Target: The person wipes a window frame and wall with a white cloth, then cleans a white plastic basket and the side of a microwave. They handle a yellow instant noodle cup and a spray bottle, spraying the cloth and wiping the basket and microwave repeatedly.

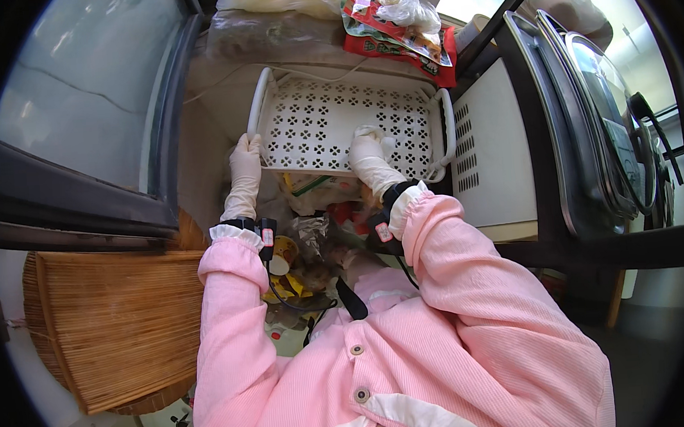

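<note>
A white perforated plastic basket (pixel 313 121) with raised handles at both ends lies before me. My left hand (pixel 246 157), in a pale glove, grips its left front corner by the handle. Gloved as well, my right hand (pixel 372 144) is inside the basket near the front side, closed on a white crumpled cloth or tissue (pixel 385 137) pressed to the perforated bottom. The fingers of that hand are partly hidden. Beneath the front edge show plastic bags, crumpled foil (pixel 314 233) and a yellow paper cup (pixel 283 255).
Red food packets (pixel 390 40) and plastic bags (pixel 280 26) lie behind the basket. At the right are a white vented panel (pixel 491 151) and upright dark trays (pixel 571 123). A glass-paned frame (pixel 163 130) stands left, above a slatted wooden mat (pixel 126 326).
</note>
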The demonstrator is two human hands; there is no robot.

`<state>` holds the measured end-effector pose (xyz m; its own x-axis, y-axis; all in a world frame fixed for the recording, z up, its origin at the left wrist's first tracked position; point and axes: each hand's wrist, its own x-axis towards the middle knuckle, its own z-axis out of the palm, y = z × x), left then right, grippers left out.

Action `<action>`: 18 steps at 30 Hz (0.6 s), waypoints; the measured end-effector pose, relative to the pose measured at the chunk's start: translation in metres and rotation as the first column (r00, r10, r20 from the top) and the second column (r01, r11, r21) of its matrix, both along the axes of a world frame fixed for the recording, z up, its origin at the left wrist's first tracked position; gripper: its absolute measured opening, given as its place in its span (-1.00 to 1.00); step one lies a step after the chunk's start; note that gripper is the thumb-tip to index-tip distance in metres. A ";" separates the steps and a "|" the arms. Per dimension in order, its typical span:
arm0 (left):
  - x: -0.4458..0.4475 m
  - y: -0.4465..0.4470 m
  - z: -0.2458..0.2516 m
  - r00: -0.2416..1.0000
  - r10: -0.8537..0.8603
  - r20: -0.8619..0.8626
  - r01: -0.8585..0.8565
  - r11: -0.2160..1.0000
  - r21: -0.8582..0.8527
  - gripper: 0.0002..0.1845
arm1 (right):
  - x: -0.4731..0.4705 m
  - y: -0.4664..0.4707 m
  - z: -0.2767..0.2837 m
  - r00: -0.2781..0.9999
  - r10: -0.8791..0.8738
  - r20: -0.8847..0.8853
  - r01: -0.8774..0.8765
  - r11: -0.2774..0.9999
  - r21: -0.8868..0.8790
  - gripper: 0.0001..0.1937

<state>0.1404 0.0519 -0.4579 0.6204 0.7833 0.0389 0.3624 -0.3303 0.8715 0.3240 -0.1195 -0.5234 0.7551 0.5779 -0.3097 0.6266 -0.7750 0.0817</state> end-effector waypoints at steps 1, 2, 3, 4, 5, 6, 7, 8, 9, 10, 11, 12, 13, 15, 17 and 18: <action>0.000 0.000 0.000 1.000 -0.012 0.018 0.013 1.000 -0.004 -0.58 | -0.008 -0.003 0.023 0.994 0.037 -0.098 -0.037 0.999 0.009 -0.60; -0.001 0.000 0.001 1.000 -0.017 0.018 0.017 1.000 0.000 -0.58 | -0.015 -0.007 0.044 0.980 0.069 -0.186 -0.065 0.998 0.025 -0.59; -0.001 0.000 0.001 1.000 -0.015 -0.005 0.015 1.000 0.005 -0.58 | -0.018 -0.011 0.061 0.961 0.089 -0.261 -0.079 0.996 0.047 -0.59; -0.002 -0.001 0.001 0.999 -0.030 0.021 0.030 1.000 -0.002 -0.58 | -0.017 -0.014 0.073 0.947 0.096 -0.306 -0.078 0.994 0.073 -0.58; -0.002 -0.001 0.002 0.999 -0.036 0.028 0.037 0.999 -0.005 -0.59 | -0.014 -0.019 0.082 0.930 0.136 -0.341 -0.089 0.985 0.149 -0.56; -0.002 -0.001 0.003 0.999 -0.039 0.036 0.038 0.999 0.005 -0.59 | -0.007 -0.018 0.087 0.938 0.071 -0.340 -0.024 0.990 0.140 -0.65; -0.002 -0.002 0.003 0.999 -0.033 0.037 0.034 0.999 -0.010 -0.60 | -0.001 -0.016 0.088 0.959 -0.134 -0.250 0.187 0.962 0.200 -0.68; -0.002 -0.003 0.005 0.999 -0.026 0.036 0.026 1.000 -0.007 -0.61 | 0.015 -0.033 0.093 0.992 -0.075 -0.100 0.095 0.974 0.207 -0.78; -0.002 -0.004 0.006 0.999 -0.022 0.034 0.022 1.000 -0.001 -0.62 | 0.029 -0.041 0.097 0.953 -0.284 -0.101 0.300 0.930 0.214 -0.76; -0.002 -0.005 0.008 1.000 -0.015 0.020 0.015 1.000 0.001 -0.63 | 0.041 -0.053 0.100 0.878 -0.457 -0.142 0.469 0.881 0.066 -0.74; -0.003 -0.006 0.009 0.999 -0.011 0.032 0.011 1.000 0.001 -0.63 | 0.042 -0.064 0.098 0.908 -0.418 -0.003 0.416 0.904 0.097 -0.71; -0.002 -0.007 0.010 0.999 -0.003 0.039 0.003 1.000 -0.002 -0.63 | 0.040 -0.073 0.095 0.929 -0.369 0.020 0.365 0.925 0.106 -0.71; -0.001 -0.008 0.010 0.999 0.004 0.041 -0.004 1.000 0.000 -0.63 | 0.037 -0.079 0.092 0.927 -0.375 0.025 0.372 0.925 0.078 -0.72; -0.001 -0.010 0.011 0.999 0.015 0.038 -0.015 1.000 0.009 -0.63 | 0.030 -0.081 0.091 0.908 -0.410 -0.085 0.416 0.906 0.079 -0.74; -0.002 -0.010 0.011 0.999 0.019 0.037 -0.020 0.999 0.025 -0.63 | 0.017 -0.072 0.087 0.925 -0.348 -0.154 0.351 0.936 -0.005 -0.74; -0.001 -0.010 0.011 0.999 0.019 0.049 -0.021 0.999 0.033 -0.63 | 0.012 -0.064 0.086 0.957 -0.242 -0.161 0.237 0.970 -0.051 -0.74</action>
<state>0.1394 0.0420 -0.4468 0.6016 0.7931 0.0953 0.3267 -0.3532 0.8767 0.3358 -0.1839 -0.4375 0.8070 0.3747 -0.4564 0.4298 -0.9028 0.0187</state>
